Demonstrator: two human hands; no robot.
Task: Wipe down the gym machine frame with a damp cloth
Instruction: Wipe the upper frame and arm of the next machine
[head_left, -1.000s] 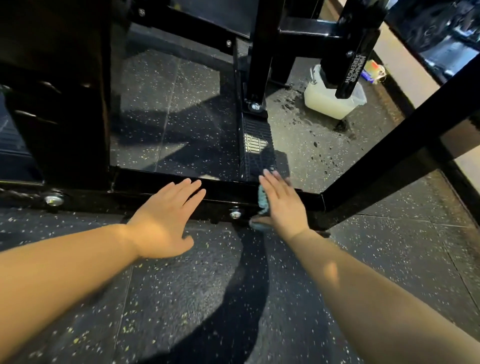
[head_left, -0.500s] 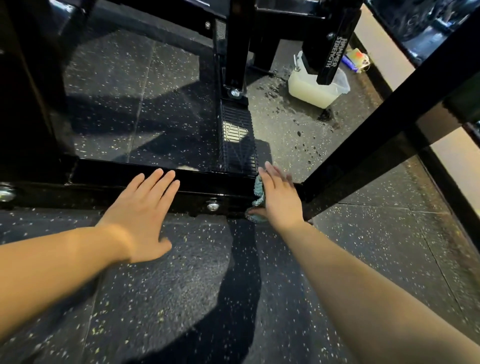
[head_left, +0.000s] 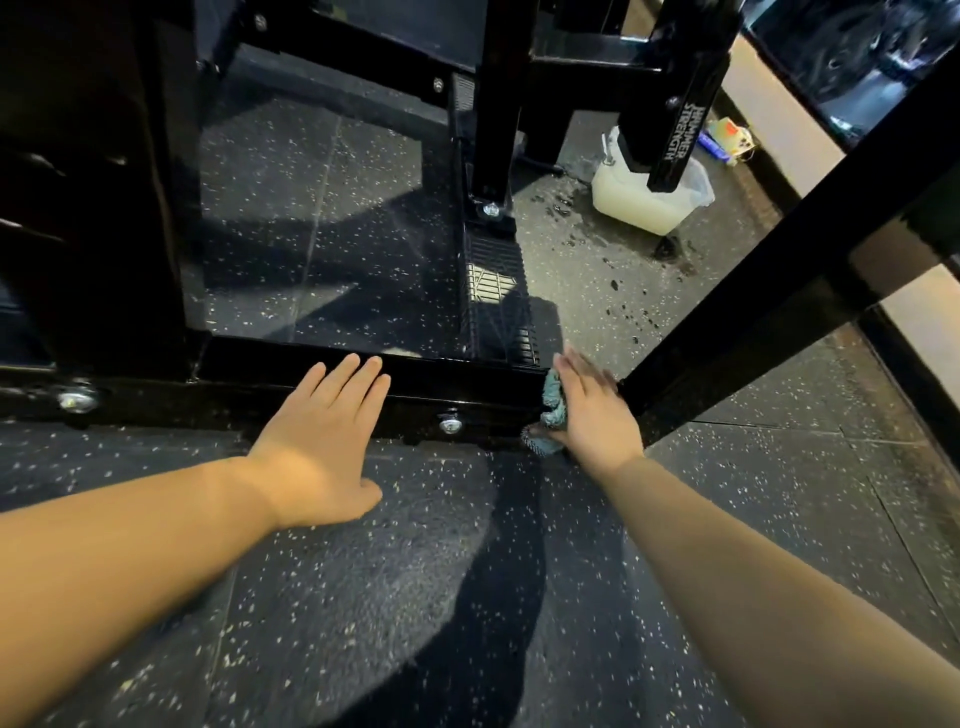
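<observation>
Mid-frame, the right hand (head_left: 589, 415) presses a teal cloth (head_left: 551, 410) flat-fingered against the black frame bar (head_left: 457, 384); the left hand (head_left: 322, 441) rests released beside it.

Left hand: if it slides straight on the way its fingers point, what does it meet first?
The black base bar: the fingertips of the left hand seem to rest on it. Past it, floor, then perhaps the ribbed plate; depth unclear.

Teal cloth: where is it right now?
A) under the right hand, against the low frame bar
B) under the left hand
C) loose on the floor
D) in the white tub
A: the right hand presses the teal cloth with straight fingers against the low frame bar; the left hand rests bare, fingers on that bar.
</observation>
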